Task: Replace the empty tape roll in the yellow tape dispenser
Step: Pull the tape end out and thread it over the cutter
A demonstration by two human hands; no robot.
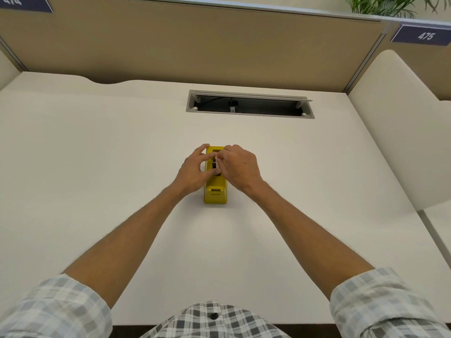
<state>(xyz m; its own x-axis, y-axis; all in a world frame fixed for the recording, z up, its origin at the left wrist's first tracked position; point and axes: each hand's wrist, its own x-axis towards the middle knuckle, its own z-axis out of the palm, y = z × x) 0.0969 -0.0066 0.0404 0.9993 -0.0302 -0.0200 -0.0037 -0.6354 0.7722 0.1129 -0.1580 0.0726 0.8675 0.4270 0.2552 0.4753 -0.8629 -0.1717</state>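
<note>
Both arms reach straight out over the white desk (97, 154), forearms bare, plaid sleeves (56, 306) rolled to about the elbow. Hands meet over the yellow tape dispenser (215, 191), which sits mid-desk, long axis pointing away from the person, well short of the cable tray opening (249, 106) at the back.

Left hand (195, 169): comes in from the left side of the dispenser, wrist roughly level, fingers curved. Index finger arches up and over the far top edge of the yellow body; thumb reaches in toward the centre slot. Thumb and fingers are pinched on a small dark part, the roll or hub (214, 165), in the slot. Not enough detail to say which it is.

Right hand (240, 168): comes in from the right, back of the hand up, knuckles bent, fingers curled down into the same slot. Fingertips meet the left thumb at the dark part. Looks like a pinch on it too, but the fingertips are mostly hidden behind the knuckles, so the exact contact is unclear.

Dispenser near end, with the small rectangular recess, is uncovered and faces the person. Base flat on the desk.

Readable text: dark blue placards on the tan partition (195, 45). "474" on the upper left sign (24, 2), partly cropped; "475" on the upper right sign (424, 35). No legible marking on the dispenser.

Green plant fronds (390, 4) show above the partition, top right.
</note>
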